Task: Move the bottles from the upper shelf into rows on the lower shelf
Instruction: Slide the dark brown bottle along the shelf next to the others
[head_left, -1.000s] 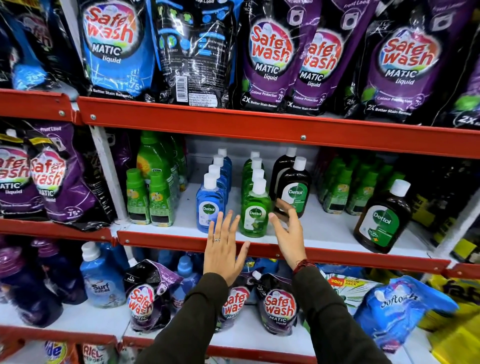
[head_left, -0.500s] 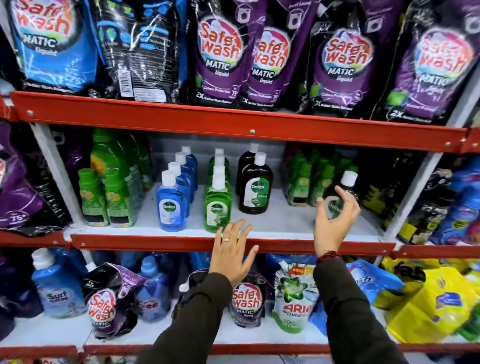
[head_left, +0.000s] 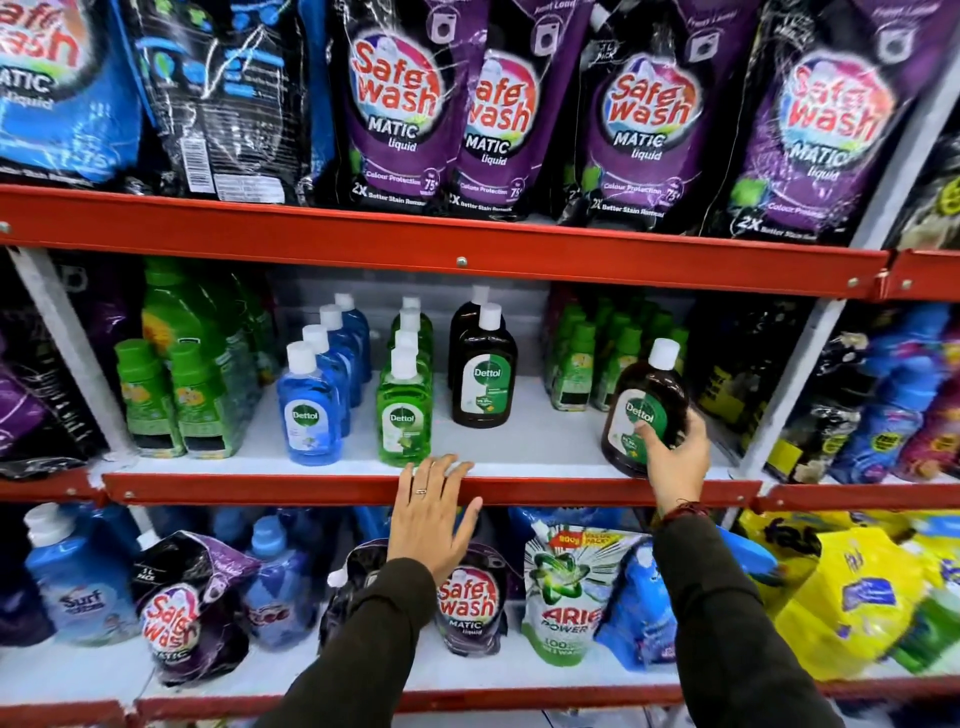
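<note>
On the middle shelf (head_left: 524, 452) stand three rows of Dettol bottles running front to back: blue bottles (head_left: 309, 410), green bottles (head_left: 404, 415) and dark brown bottles (head_left: 483, 371). My right hand (head_left: 675, 457) grips another dark brown Dettol bottle (head_left: 647, 400) with a white cap, tilted to the right, at the shelf's right front. My left hand (head_left: 431, 512) lies flat with spread fingers on the red front edge of the shelf, just below the green row, holding nothing.
Small green bottles (head_left: 171, 395) stand at the shelf's left and more green bottles (head_left: 587, 364) behind the held bottle. Purple Safewash pouches (head_left: 395, 104) fill the shelf above. Pouches and blue bottles (head_left: 78, 577) crowd the shelf below. White uprights (head_left: 795, 400) flank the bay.
My right hand travelled from the brown row to the right and closed on the lone brown bottle, which now tilts. The left hand dropped onto the shelf edge. The view shifted rightward.
</note>
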